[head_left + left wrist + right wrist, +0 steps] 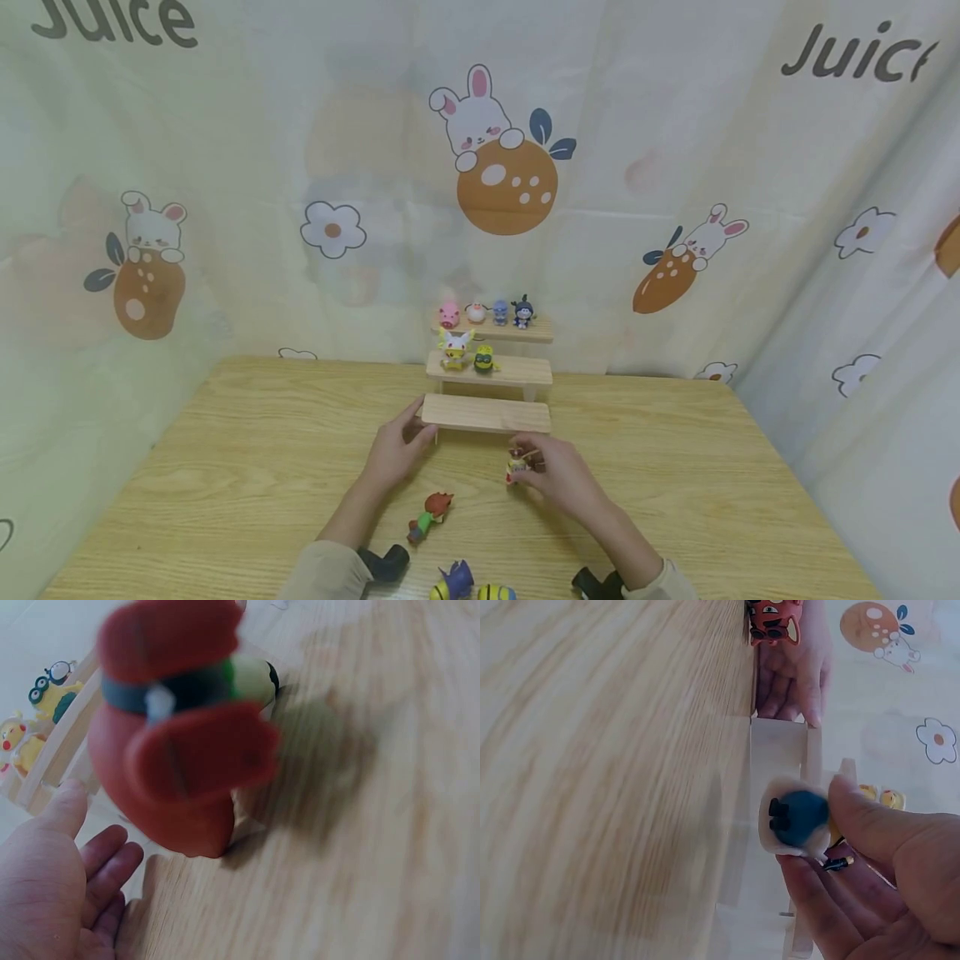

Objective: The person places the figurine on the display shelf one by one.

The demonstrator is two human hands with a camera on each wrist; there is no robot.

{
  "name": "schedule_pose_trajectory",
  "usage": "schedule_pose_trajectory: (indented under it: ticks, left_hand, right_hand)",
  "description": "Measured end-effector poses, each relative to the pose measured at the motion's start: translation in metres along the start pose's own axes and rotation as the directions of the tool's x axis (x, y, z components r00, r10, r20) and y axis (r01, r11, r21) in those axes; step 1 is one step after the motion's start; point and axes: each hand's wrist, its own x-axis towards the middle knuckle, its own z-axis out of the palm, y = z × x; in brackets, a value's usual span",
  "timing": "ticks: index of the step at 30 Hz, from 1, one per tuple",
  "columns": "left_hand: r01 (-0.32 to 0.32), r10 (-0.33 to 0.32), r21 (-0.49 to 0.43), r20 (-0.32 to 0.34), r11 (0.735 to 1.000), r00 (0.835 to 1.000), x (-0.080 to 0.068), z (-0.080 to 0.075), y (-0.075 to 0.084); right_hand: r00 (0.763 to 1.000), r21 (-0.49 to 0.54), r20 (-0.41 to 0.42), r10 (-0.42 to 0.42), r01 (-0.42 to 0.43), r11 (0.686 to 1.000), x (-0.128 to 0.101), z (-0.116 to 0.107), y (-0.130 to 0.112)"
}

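A three-tier wooden display stand (486,413) stands at the back of the table. At the left end of its lowest board is my left hand (397,450), its thumb touching the board's edge in the left wrist view and its fingers loosely bent. My right hand (558,471) pinches a small figurine (801,817) between thumb and fingers, just in front of the lowest board's right part. The figurine's underside shows blue with two black feet inside a cream rim; its front is hidden in the right wrist view. A red-haired figurine (429,518) in green lies near my left forearm.
Several small figures, among them a pink pig (448,314), stand on the top board. A white-eared yellow figure (454,350) and a goggled yellow-green figure (484,359) stand on the middle board. A purple-and-yellow figure (454,581) and a yellow striped thing (497,592) lie at the near edge.
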Motion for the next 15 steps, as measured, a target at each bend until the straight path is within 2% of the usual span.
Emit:
schedule_pose_trajectory:
  ticks: [5,10,15]
  left_hand:
    - [0.004,-0.004,0.007,-0.005,1.0,1.0,-0.001,0.0005,-0.0008]
    - [-0.012,0.012,0.0,-0.001,1.0,1.0,-0.002,0.0003,0.0004]
    - [-0.025,0.025,0.001,0.0,1.0,1.0,-0.0014,0.0,0.0008]
  right_hand:
    - [1.0,0.026,-0.008,-0.006,0.007,1.0,-0.002,0.0002,-0.0012]
    - [0.995,0.061,-0.092,0.024,-0.018,0.998,-0.0024,-0.0003,-0.0034]
    - [0.986,0.102,-0.165,0.016,0.001,0.995,-0.0016,-0.0029,-0.0046]
